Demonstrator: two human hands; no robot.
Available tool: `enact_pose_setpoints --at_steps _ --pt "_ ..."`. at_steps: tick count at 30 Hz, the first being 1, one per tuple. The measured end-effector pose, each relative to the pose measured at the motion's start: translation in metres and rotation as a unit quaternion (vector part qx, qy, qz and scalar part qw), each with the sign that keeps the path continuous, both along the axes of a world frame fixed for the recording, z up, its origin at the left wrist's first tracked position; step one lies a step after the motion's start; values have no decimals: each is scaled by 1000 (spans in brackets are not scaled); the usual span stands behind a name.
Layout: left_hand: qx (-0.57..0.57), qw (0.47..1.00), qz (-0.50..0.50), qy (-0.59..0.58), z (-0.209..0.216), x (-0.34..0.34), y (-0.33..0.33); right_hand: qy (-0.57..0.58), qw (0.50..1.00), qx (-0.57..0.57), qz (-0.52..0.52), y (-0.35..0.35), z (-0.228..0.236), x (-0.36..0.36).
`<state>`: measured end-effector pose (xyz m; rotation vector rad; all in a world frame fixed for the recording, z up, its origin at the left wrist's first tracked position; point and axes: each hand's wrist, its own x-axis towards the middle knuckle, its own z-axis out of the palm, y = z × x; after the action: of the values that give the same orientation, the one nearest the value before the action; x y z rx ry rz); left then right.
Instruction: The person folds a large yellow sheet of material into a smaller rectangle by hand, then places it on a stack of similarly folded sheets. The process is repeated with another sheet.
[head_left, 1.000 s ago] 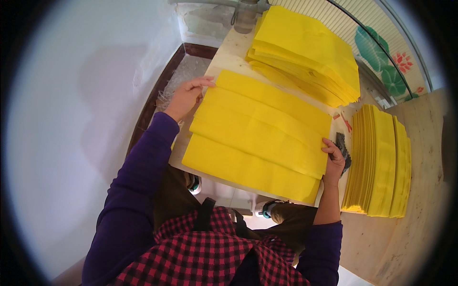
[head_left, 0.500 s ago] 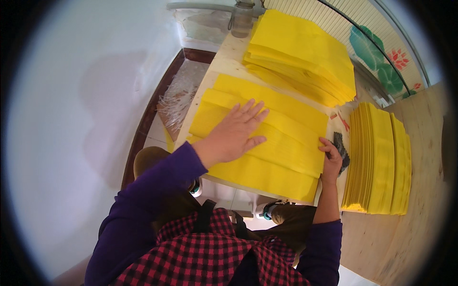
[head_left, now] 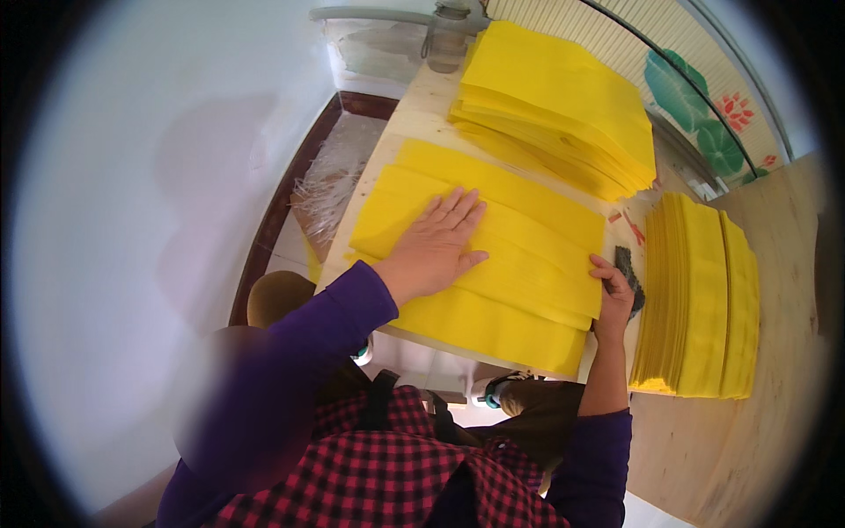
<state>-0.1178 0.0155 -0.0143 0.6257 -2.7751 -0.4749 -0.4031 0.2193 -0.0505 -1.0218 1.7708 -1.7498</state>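
Observation:
Several yellow non-woven cloth sheets (head_left: pixel 519 255) lie overlapped in staggered layers on a pale wooden table (head_left: pixel 422 106) in front of me. My left hand (head_left: pixel 433 246) rests flat on the upper sheet, left of its middle, fingers stretched out and thumb apart. At the right edge of the sheets, my right hand (head_left: pixel 613 295) has its fingers curled over the border, holding it; the thumb is mostly hidden. Beside that hand lies a dark grey, rough-textured piece (head_left: pixel 627 264).
A thick yellow stack (head_left: pixel 554 88) sits at the back of the table. Another folded yellow stack (head_left: pixel 695 299) stands to the right. Small red scraps (head_left: pixel 632 227) lie between them. A clear jar (head_left: pixel 447 40) is at the far left corner, and white stringy material (head_left: pixel 330 180) lies below the table.
My left hand has slid slightly left and its fingers have drawn closer together. A blurred dark round shape now covers part of my left sleeve. My right hand has barely moved.

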Motion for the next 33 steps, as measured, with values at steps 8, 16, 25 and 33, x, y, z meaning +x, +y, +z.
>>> enact_pose_setpoints --at_steps 8,16,25,33 --pt "-21 1000 12 -13 -2 -3 3 29 994 57 -83 4 30 6" --pt "-36 999 12 -13 -1 -3 3 264 954 63 -125 6 50 72" --pt "-46 999 14 -10 -1 -4 4 -14 962 165 -219 25 55 46" --pt "-56 998 13 -5 -1 -2 4 19 957 213 -196 1 50 30"
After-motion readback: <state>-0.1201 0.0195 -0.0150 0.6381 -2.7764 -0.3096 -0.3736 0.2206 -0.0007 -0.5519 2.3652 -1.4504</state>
